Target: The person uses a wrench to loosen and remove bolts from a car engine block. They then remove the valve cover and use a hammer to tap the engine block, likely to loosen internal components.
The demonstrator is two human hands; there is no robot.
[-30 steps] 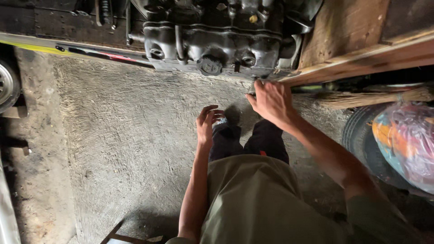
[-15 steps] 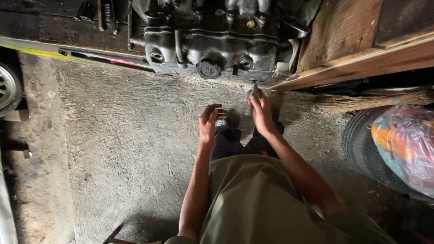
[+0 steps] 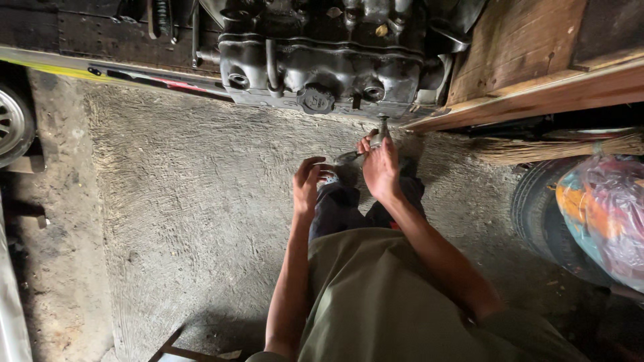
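The right hand [image 3: 381,167] is gripping a small metal part [image 3: 380,131], fingers closed round its lower end so that the stem is poking up just in front of the engine block [image 3: 322,60] at the far side of the scene. The left hand [image 3: 307,186] is hovering beside it with fingers loosely curled and open, holding nothing that can be made out, close to a flat grey piece [image 3: 349,158] lying between the two hands; whether a fingertip is touching it cannot be told. By the look of it, doing this well is calling for a firm pinch low on the part, the stem kept upright, and the free hand staying near to steady things. The person is crouching on a rough concrete floor [image 3: 181,221], brushed and dusty, in dim light. Far right, a wooden bench [image 3: 537,67] is slanting across, a straw broom [image 3: 563,149] lying beneath it, then a tyre [image 3: 537,214] and a bright plastic bag [image 3: 604,214]. At the far left edge a car wheel [image 3: 10,127] is showing.
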